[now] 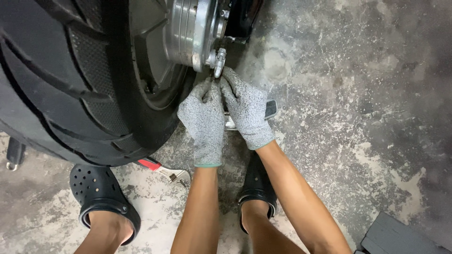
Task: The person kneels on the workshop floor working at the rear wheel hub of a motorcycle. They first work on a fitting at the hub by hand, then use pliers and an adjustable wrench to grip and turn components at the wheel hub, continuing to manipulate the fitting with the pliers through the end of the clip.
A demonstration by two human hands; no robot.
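Note:
Both my hands wear grey knit gloves and meet under a small metal fitting that sticks down from the shiny wheel hub. My left hand pinches upward at the fitting's lower end with its fingers closed. Beside it, my right hand has its fingertips closed on the same fitting. The hub belongs to a large black tyre filling the upper left. What exactly lies between my fingertips is hidden by the gloves.
An adjustable wrench with a red handle lies on the concrete floor under the tyre. Another flat tool lies behind my right hand. My feet in black clogs stand below. A dark slab sits at bottom right.

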